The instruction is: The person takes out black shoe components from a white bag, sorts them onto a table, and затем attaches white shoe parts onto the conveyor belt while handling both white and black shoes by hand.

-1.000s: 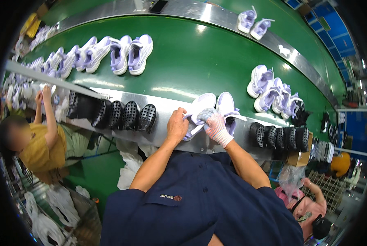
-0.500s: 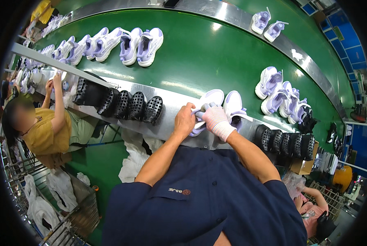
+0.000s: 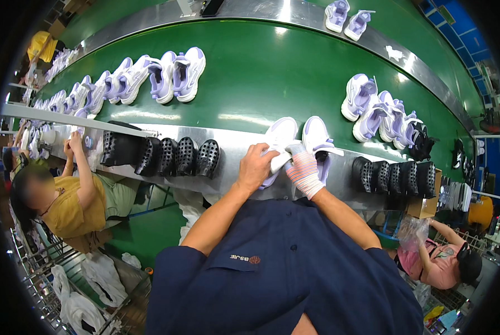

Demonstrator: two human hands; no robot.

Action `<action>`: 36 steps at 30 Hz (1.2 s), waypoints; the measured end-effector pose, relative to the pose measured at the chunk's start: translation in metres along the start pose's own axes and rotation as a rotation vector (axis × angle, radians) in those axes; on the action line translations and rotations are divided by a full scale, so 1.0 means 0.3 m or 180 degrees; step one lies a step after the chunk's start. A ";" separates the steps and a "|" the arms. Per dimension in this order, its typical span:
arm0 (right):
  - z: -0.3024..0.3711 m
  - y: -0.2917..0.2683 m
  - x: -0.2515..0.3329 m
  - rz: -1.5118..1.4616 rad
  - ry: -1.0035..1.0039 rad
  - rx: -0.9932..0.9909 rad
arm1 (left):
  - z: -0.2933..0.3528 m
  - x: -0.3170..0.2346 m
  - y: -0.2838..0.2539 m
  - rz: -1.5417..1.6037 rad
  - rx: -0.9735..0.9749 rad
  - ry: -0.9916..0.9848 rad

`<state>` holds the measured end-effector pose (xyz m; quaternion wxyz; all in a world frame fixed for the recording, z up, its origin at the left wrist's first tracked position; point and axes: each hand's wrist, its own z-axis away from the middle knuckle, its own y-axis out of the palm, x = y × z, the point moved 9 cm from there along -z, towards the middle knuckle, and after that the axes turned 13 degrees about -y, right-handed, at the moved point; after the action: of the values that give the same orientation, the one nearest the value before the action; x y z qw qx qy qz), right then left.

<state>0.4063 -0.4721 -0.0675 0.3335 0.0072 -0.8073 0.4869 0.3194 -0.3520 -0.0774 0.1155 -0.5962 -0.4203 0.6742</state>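
Right hand (image 3: 304,168) shifted; left hand (image 3: 255,168) grips one of two near shoes (image 3: 282,130).

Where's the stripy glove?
In the head view, the striped glove is on the person's right hand, just right of centre, beside the bare left hand, over two white-and-lilac shoes.

Bright light is cast, seemingly from overhead; pale streaks of glare are left on the green belt (image 3: 261,72) and metal rail (image 3: 244,10), and the white toe of the handled shoe (image 3: 284,128) is nearly bleached. Straight edges are bowed, corners are lost in black, and detail is softened toward the rim
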 end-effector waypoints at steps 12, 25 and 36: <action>0.061 0.002 -0.161 -0.1259 0.1229 -0.0170 | 0.060 -0.215 0.072 -0.1396 0.0708 0.1468; 0.028 -0.057 -0.019 -0.2820 0.0633 0.1277 | 0.277 0.164 0.083 -0.0262 0.1602 -0.2694; -0.061 -0.106 0.114 -0.2541 -0.0319 0.2011 | 0.284 0.175 -0.004 0.0124 0.0269 -0.2661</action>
<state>0.4001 -0.4636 -0.0183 0.4359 0.4387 -0.5700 0.5409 0.2285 -0.3534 -0.1191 -0.0535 -0.2739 -0.3916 0.8768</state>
